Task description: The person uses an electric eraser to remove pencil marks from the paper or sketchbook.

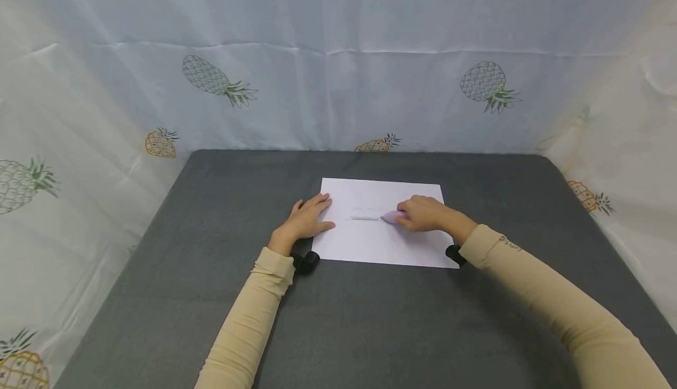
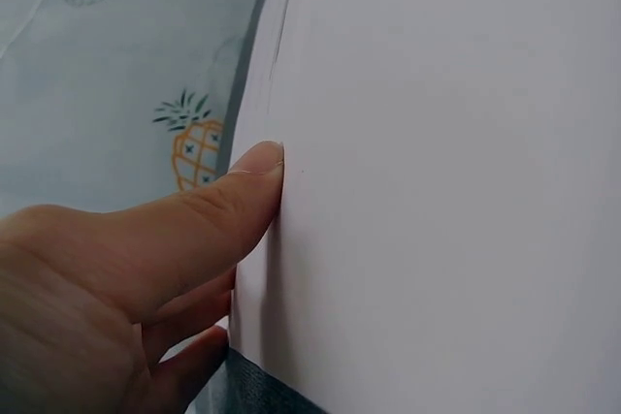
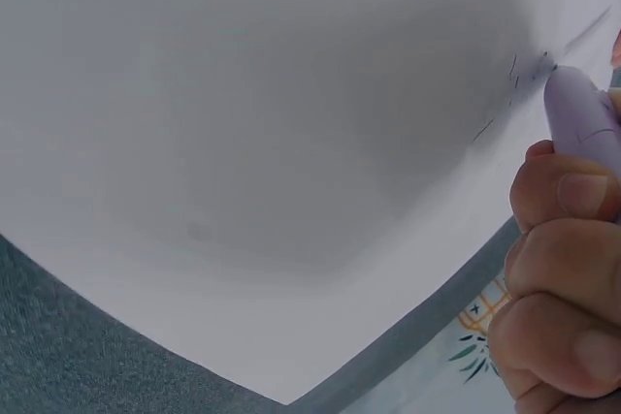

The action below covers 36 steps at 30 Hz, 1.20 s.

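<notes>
A white sheet of paper lies on the dark table, with a few grey pencil-like strokes across its middle. My left hand rests on the sheet's left edge, fingers spread and fairly straight; in the left wrist view the thumb presses on the paper. My right hand grips a thick lilac pen-shaped tool with curled fingers. The tool's tapered tip is right at the paper, at the right end of the strokes. Small dark specks lie beside the tip. Most of the tool's body is hidden in the fist.
The dark grey table reaches to a pale cloth backdrop printed with pineapples. Black wrist devices sit under both wrists. The right forearm passes over the sheet's lower right side.
</notes>
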Each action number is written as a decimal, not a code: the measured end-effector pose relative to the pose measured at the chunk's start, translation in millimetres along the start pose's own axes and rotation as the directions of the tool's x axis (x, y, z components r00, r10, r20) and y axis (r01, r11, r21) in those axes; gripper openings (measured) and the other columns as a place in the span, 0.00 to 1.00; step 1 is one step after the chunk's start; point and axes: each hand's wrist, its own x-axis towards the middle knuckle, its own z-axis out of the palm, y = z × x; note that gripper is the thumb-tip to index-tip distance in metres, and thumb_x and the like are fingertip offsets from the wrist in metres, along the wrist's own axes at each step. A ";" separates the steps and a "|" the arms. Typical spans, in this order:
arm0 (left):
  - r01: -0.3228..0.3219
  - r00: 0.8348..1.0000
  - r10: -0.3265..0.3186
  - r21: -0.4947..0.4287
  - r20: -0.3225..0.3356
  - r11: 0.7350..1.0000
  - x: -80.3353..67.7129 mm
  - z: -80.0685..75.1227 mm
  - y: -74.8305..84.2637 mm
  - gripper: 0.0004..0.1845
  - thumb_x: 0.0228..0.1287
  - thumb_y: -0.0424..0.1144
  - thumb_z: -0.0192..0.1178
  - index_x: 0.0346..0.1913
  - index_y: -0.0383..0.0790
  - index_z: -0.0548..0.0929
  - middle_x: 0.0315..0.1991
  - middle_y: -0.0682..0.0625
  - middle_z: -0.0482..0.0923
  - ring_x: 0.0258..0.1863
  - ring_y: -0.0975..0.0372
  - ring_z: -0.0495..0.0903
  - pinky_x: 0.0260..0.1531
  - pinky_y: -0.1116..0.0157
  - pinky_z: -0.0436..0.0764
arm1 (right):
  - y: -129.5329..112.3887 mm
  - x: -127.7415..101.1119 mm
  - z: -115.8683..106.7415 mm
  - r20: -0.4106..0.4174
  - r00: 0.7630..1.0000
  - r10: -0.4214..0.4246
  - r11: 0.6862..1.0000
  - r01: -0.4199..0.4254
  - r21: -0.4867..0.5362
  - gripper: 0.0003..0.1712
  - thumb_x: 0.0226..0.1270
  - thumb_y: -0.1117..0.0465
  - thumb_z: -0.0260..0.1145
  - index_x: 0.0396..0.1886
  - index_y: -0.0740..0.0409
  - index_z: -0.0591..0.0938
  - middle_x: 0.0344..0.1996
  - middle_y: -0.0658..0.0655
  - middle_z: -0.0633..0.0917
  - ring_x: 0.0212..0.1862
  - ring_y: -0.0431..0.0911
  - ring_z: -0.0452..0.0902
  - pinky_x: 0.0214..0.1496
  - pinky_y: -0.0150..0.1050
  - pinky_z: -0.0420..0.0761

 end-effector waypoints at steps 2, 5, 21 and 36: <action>-0.002 1.000 0.002 -0.001 -0.002 1.000 0.0 -0.1 0.2 0.36 0.68 0.49 0.58 0.73 0.38 0.60 0.77 0.44 0.54 0.78 0.52 0.51 0.74 0.40 0.47 | -0.4 0.1 0.0 0.005 1.000 -0.002 1.000 0.002 -0.002 0.14 0.67 0.55 0.59 0.39 0.62 0.82 0.23 0.54 0.79 0.27 0.43 0.68 0.27 0.31 0.64; -0.003 1.000 0.003 -0.005 -0.005 1.000 -0.6 -0.5 0.4 0.36 0.68 0.49 0.58 0.73 0.38 0.61 0.77 0.44 0.54 0.78 0.52 0.52 0.74 0.39 0.47 | -2.1 0.4 0.0 -0.001 1.000 -0.011 1.000 0.011 -0.003 0.14 0.67 0.55 0.59 0.37 0.62 0.82 0.22 0.54 0.78 0.26 0.43 0.68 0.27 0.32 0.64; 0.016 1.000 -0.016 -0.022 0.004 1.000 -1.4 -1.1 2.2 0.36 0.67 0.49 0.58 0.74 0.39 0.60 0.78 0.46 0.53 0.79 0.53 0.50 0.75 0.41 0.45 | 2.7 -1.7 -4.7 -0.035 0.999 0.009 1.000 -0.009 -0.018 0.14 0.67 0.55 0.60 0.39 0.62 0.83 0.24 0.54 0.80 0.27 0.43 0.68 0.28 0.32 0.64; 0.018 1.000 -0.017 -0.028 0.006 0.999 -2.3 -2.6 2.5 0.36 0.67 0.49 0.58 0.74 0.39 0.60 0.78 0.46 0.53 0.79 0.53 0.50 0.75 0.40 0.45 | -5.7 3.9 -2.3 -0.015 1.000 -0.018 0.999 0.018 -0.026 0.12 0.67 0.55 0.59 0.35 0.61 0.81 0.21 0.53 0.76 0.26 0.43 0.66 0.27 0.32 0.62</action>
